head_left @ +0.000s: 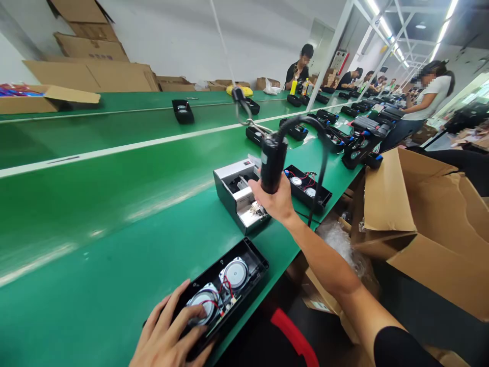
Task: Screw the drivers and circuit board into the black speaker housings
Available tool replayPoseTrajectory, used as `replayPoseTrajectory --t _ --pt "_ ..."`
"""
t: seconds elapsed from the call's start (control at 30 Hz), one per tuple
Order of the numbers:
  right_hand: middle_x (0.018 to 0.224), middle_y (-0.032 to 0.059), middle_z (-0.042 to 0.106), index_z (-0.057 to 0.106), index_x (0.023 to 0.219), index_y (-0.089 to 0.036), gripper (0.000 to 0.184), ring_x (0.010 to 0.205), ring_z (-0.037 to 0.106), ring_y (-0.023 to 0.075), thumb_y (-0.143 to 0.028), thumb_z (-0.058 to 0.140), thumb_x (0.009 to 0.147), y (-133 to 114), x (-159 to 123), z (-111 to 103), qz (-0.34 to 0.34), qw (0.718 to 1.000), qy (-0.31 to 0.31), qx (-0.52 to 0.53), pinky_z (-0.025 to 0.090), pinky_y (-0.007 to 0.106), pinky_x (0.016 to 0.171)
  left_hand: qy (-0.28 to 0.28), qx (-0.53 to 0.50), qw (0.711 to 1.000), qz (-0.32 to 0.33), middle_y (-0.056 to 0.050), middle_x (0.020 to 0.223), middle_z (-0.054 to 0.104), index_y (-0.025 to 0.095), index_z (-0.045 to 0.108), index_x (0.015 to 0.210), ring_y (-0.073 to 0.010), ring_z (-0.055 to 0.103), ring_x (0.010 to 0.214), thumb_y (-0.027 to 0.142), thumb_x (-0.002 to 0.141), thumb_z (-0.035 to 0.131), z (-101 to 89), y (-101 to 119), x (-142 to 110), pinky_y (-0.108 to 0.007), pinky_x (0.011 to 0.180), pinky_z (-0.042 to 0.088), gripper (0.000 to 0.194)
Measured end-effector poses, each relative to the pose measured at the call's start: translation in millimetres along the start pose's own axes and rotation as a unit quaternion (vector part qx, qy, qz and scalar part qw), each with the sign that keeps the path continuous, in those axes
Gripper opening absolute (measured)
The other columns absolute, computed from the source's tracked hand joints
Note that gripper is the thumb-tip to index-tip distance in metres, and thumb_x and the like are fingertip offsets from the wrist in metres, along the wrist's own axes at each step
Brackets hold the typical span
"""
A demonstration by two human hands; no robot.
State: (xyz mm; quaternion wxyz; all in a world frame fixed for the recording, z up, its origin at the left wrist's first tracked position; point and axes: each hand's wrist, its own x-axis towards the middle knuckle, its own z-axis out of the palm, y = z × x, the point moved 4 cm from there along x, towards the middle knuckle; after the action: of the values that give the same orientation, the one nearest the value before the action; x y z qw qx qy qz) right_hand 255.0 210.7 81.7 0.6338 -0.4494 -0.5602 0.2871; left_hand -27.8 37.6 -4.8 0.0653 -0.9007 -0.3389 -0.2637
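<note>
Now, from my distant seat, I see the left hand (168,326) lying with fingers spread wide on a black speaker housing (244,265), over one of two round drivers (204,303), on the green workbench (114,224). The right hand (273,201) is closed tightly around a black electric screwdriver (273,163), up in the air. Just beside it stands an open white box (235,186), and a second speaker housing (305,186) lies near.

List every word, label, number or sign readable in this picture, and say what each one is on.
No text here can be read.
The white label on the cardboard box below the bench: too small and blurred to read.
The tiny marks on the black speaker housing: too small to read.
</note>
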Motion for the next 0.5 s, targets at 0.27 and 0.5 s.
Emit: replayPoseTrajectory --t 0.27,0.5 --pt "0.056 -0.0131 0.05 0.063 0.115 -0.025 0.036 0.038 0.044 0.009 -0.033 0.083 0.087 -32.7 -55.7 -12.6 0.091 0.989 -0.069 0.089 0.04 0.026 0.041 0.032 -0.081 0.988 -0.127 0.0 0.098 0.076 0.03 0.07 0.077 -0.0328 0.055 0.144 0.024 0.09 0.065 5.0 11.9 0.8 -0.051 0.115 0.042 0.014" --pt "0.064 -0.0126 0.054 0.052 0.134 -0.037 0.043 0.039 0.045 0.0092 -0.022 0.072 0.099 -87.2 -107.3 5.8 0.027 0.967 -0.113 0.226 0.04 0.024 0.04 -0.013 -0.076 0.986 -0.145 0.002 0.096 0.076 0.027 0.07 0.073 -0.0351 0.058 0.142 0.021 0.077 0.083 4.1 16.9 1.3 -0.052 0.118 0.042 0.015"
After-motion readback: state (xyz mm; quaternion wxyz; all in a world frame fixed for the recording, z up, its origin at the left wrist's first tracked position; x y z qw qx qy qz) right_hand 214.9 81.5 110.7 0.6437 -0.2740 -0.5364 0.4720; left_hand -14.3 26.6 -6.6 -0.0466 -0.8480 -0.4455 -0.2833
